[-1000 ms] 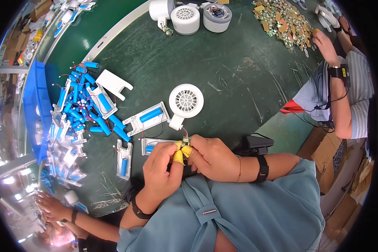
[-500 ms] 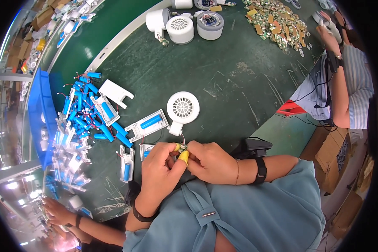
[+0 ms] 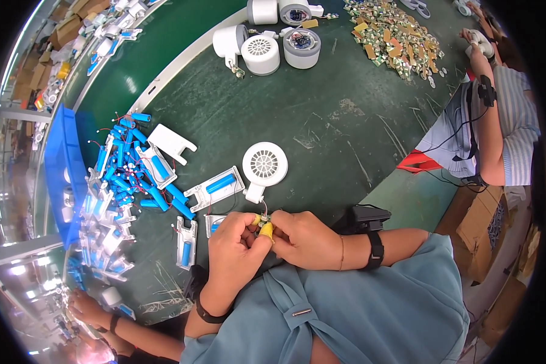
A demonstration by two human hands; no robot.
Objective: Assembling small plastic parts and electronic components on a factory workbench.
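Close to the table's near edge, my left hand (image 3: 235, 246) and my right hand (image 3: 309, 241) meet, with fingers pinched together. Yellow covers (image 3: 266, 230) sit on the left thumb and forefinger tips. Between the fingertips is a small circuit board (image 3: 264, 220), mostly hidden by them. A thin wire runs from it to the neck of a white round fan head (image 3: 265, 164), lying grille up just beyond my hands. Left of the fan lies a white handle shell (image 3: 215, 187) with a blue battery in it. Another such shell (image 3: 214, 224) is partly covered by my left hand.
Blue batteries (image 3: 124, 161) with wires lie heaped at left, beside white shells (image 3: 106, 233) and a blue bin (image 3: 64, 170). More fan heads (image 3: 261, 54) stand at the far side. Small circuit boards (image 3: 397, 45) are piled at far right. Co-workers' arms (image 3: 490, 130) show on both sides.
The whole view has shifted slightly, so the table things sit lower in it. My hands keep their pinch on the circuit board, with small finger movements.
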